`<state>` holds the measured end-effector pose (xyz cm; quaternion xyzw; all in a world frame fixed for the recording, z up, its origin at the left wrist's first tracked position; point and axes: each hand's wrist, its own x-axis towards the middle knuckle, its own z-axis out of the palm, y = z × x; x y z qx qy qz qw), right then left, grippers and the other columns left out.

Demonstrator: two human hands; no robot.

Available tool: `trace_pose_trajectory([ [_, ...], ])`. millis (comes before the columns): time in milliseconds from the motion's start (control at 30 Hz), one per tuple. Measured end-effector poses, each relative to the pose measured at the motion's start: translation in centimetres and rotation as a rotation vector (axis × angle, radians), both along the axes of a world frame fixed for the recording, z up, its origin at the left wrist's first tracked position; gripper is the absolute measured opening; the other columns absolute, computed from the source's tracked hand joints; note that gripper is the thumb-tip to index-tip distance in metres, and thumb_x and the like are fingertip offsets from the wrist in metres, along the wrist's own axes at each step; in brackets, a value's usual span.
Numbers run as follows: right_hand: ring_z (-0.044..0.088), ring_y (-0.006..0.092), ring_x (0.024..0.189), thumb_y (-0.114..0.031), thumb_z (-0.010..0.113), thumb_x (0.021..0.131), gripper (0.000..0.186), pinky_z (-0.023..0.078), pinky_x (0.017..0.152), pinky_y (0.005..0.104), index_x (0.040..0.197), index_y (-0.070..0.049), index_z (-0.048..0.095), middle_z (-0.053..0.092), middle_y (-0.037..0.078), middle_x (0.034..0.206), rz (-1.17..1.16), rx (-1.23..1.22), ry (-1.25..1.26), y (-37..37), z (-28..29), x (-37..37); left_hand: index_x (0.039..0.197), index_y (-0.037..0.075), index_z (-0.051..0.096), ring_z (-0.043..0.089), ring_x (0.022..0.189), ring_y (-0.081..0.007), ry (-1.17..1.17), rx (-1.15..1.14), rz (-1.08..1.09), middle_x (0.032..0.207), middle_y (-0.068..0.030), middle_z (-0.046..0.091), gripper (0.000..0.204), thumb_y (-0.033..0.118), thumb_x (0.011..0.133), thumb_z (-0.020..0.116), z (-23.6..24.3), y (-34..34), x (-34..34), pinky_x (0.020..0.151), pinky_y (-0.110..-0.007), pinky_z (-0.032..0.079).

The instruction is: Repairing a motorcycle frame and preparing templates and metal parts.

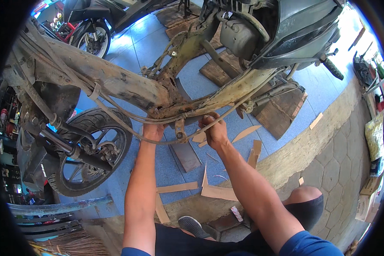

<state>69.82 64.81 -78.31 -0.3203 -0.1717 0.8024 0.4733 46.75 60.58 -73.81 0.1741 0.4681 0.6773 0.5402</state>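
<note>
Stripped, rusty motorcycle frame (pixel 128 85) spans the middle, over blue floor tiles (pixel 158 47). Left hand (pixel 152 130) reaches under its low bend, fingers hidden; right hand (pixel 214 130) just right, fingers curled around a thin cable (pixel 239 106). Front wheel (pixel 89 153) lower left; cardboard scraps (pixel 217 192) near.

The motorbike frame (pixel 128 85) is metal, rough, with old cream paint and brown rust. The cables (pixel 128 123) along it look like dull rubber. The front tyre (pixel 89 149) is matt black rubber. The floor tiles (pixel 141 47) are smooth, shiny blue. Flat cardboard scraps (pixel 177 187) look like plain brown paper.
</note>
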Motion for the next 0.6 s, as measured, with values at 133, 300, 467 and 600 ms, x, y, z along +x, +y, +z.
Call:
trace_pose_trajectory([
  [133, 0.064, 0.0238, 0.094, -0.007, 0.061, 0.095, 0.034, 0.053, 0.083, 0.0370, 0.126, 0.005, 0.054, 0.064, 0.014, 0.110, 0.011, -0.010, 0.056, 0.0, 1.1, -0.1, 0.131, 0.004, 0.056, 0.067, 0.109, -0.0267, -0.154, 0.051, 0.002, 0.127, -0.0125, 0.065, 0.033, 0.023, 0.103, 0.054, 0.0, -0.4, -0.9, 0.084, -0.041, 0.060],
  [300, 0.063, 0.0250, 0.100, -0.008, 0.063, 0.096, 0.035, 0.052, 0.088, 0.0385, 0.128, 0.003, 0.054, 0.065, 0.013, 0.113, 0.054, 0.057, 0.163, 0.4, 0.7, -0.4, 0.126, 0.000, 0.060, 0.069, 0.105, -0.0254, -0.268, 0.140, 0.085, 0.119, -0.0120, 0.069, 0.033, 0.021, 0.101, 0.057, -1.9, 0.2, -1.4, 0.083, -0.040, 0.062],
  [467, 0.063, 0.0264, 0.098, -0.007, 0.064, 0.094, 0.036, 0.052, 0.090, 0.0392, 0.128, 0.002, 0.054, 0.065, 0.014, 0.112, 0.035, 0.082, 0.151, 0.4, 0.5, -0.6, 0.128, 0.000, 0.059, 0.067, 0.111, -0.0284, -0.350, 0.296, 0.002, 0.123, -0.0156, 0.067, 0.034, 0.018, 0.100, 0.057, -2.7, 0.9, -0.5, 0.095, -0.041, 0.059],
  [600, 0.063, 0.0271, 0.103, -0.006, 0.058, 0.096, 0.033, 0.051, 0.093, 0.0397, 0.128, 0.004, 0.053, 0.064, 0.016, 0.114, 0.119, 0.139, 0.161, 1.4, 0.7, -1.1, 0.132, -0.002, 0.055, 0.060, 0.123, -0.0316, -0.433, 0.317, -0.056, 0.133, -0.0189, 0.061, 0.038, 0.020, 0.101, 0.052, -2.3, 1.7, -3.0, 0.109, -0.045, 0.049],
])
